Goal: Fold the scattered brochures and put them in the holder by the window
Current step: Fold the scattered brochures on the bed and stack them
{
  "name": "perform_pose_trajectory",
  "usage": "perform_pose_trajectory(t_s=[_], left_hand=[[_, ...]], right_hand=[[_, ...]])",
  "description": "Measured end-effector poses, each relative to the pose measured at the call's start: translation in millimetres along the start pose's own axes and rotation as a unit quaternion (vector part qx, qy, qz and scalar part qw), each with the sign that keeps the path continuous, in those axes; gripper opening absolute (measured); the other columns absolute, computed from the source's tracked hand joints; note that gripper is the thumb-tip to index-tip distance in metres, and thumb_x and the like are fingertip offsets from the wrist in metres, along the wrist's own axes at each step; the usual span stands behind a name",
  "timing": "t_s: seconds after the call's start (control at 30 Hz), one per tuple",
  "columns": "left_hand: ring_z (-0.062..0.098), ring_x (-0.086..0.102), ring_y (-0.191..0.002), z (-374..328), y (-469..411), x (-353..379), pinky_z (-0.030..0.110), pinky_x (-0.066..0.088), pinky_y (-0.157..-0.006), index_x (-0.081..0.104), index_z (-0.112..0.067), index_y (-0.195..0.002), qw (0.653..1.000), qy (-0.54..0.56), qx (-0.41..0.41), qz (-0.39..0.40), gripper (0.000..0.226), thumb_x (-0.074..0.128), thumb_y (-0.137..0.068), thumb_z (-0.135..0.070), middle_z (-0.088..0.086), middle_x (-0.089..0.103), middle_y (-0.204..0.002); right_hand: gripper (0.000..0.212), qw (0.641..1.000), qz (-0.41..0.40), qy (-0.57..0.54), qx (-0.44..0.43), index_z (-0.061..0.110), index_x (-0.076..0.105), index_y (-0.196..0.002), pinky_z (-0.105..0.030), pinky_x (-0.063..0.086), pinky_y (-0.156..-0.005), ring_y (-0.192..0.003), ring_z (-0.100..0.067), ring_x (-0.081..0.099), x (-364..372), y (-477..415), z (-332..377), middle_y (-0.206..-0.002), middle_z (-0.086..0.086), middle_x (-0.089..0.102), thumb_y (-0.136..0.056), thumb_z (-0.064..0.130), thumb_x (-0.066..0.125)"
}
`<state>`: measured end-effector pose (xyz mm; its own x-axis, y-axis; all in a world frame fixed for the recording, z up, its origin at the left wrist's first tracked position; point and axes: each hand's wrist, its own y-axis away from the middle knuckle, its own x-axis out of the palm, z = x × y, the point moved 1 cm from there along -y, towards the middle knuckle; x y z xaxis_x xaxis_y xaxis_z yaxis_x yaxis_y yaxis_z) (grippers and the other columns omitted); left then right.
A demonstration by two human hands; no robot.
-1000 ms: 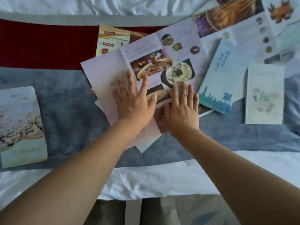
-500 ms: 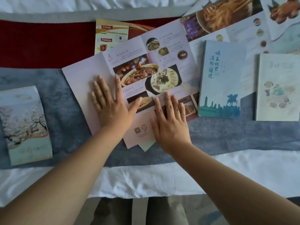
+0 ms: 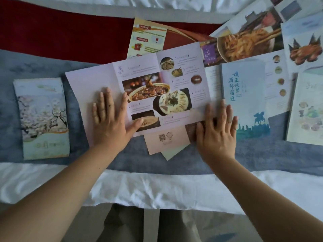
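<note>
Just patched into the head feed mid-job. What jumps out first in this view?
The open food brochure in the middle, spread flat on the grey-blue blanket, with the left hand pressed on its blank panel and the right hand flat at its lower right corner. A folded blossom brochure lies alone at far left; a blue brochure and more loose leaflets crowd the right.

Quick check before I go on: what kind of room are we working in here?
Probably a hotel bedroom: the brochures lie on a bed with white sheets and a red-and-blue runner, and the open food brochure looks like tourist material.
</note>
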<state>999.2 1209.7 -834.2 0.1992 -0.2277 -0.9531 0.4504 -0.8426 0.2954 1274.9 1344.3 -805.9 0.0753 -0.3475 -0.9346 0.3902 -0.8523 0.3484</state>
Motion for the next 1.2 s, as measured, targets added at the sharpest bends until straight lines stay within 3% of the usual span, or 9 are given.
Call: perform_pose_trajectory(t_s=[0.1, 0.3, 0.43, 0.57, 0.7, 0.97, 1.2], left_hand=[[0.042, -0.007, -0.157, 0, 0, 5, 0.059, 0.001, -0.126, -0.006, -0.024, -0.165, 1.000, -0.003, 0.000, -0.008, 0.096, 0.018, -0.092, -0.083, 0.025, -0.012, -0.168], [0.043, -0.004, -0.157, 1, -1, 6, 0.060, 0.002, -0.125, 0.000, -0.025, -0.166, 1.000, 0.019, 0.004, -0.021, 0.097, 0.022, -0.092, -0.083, 0.025, -0.008, -0.169], [0.044, -0.004, -0.157, 1, -1, 6, 0.062, 0.003, -0.125, 0.001, -0.025, -0.166, 0.999, 0.026, 0.005, -0.023, 0.096, 0.023, -0.092, -0.082, 0.025, -0.008, -0.169], [0.044, -0.003, -0.157, 1, -1, 7, 0.061, 0.003, -0.125, 0.001, -0.025, -0.166, 0.999, 0.021, 0.004, -0.025, 0.096, 0.024, -0.092, -0.082, 0.025, -0.007, -0.169], [0.043, -0.005, -0.157, 3, -1, 7, 0.060, 0.002, -0.126, -0.001, -0.026, -0.165, 1.000, 0.021, 0.006, -0.021, 0.096, 0.025, -0.092, -0.082, 0.024, -0.008, -0.169], [0.047, -0.006, -0.155, 7, -2, 2, 0.062, -0.002, -0.123, -0.003, -0.034, -0.164, 1.000, 0.016, 0.011, -0.010, 0.090, 0.026, -0.093, -0.080, 0.025, -0.009, -0.169], [0.046, -0.007, -0.155, -23, 6, -8, 0.062, -0.001, -0.125, 0.005, -0.036, -0.165, 0.999, 0.039, 0.034, -0.001, 0.071, 0.025, -0.103, -0.065, 0.017, -0.013, -0.170]], right_hand=[[0.066, 0.999, -0.010, 0.018, 0.027, 0.026, -0.002, -0.164, -0.048, -0.011, -0.125, -0.156, -0.030, -0.017, -10, -15, -28, -0.170, -0.009, -0.015, -0.107, 0.050, 0.021], [0.063, 0.997, 0.002, 0.036, 0.065, 0.030, -0.010, -0.162, -0.046, -0.009, -0.127, -0.156, -0.027, -0.017, -17, -36, -68, -0.170, -0.005, -0.017, -0.107, 0.050, 0.012], [0.066, 0.994, 0.008, 0.035, 0.104, 0.023, -0.007, -0.163, -0.047, -0.009, -0.127, -0.156, -0.027, -0.018, -20, -41, -73, -0.170, -0.006, -0.018, -0.106, 0.051, 0.011], [0.069, 0.997, -0.002, 0.026, 0.067, 0.014, -0.008, -0.163, -0.044, -0.010, -0.127, -0.155, -0.025, -0.019, -19, -39, -44, -0.169, -0.008, -0.018, -0.107, 0.049, 0.013], [0.071, 0.999, 0.017, -0.032, 0.024, 0.015, -0.010, -0.162, -0.041, -0.007, -0.127, -0.156, -0.023, -0.015, -12, -37, -18, -0.170, -0.007, -0.014, -0.107, 0.055, 0.010], [0.073, 0.996, 0.007, -0.061, 0.064, 0.012, -0.009, -0.162, -0.040, -0.005, -0.128, -0.157, -0.023, -0.014, -11, -36, -31, -0.170, -0.009, -0.015, -0.107, 0.055, 0.012], [0.073, 0.996, 0.013, -0.063, 0.058, 0.015, -0.010, -0.162, -0.040, -0.007, -0.127, -0.156, -0.025, -0.016, -10, -33, -35, -0.170, -0.010, -0.017, -0.106, 0.056, 0.012]])
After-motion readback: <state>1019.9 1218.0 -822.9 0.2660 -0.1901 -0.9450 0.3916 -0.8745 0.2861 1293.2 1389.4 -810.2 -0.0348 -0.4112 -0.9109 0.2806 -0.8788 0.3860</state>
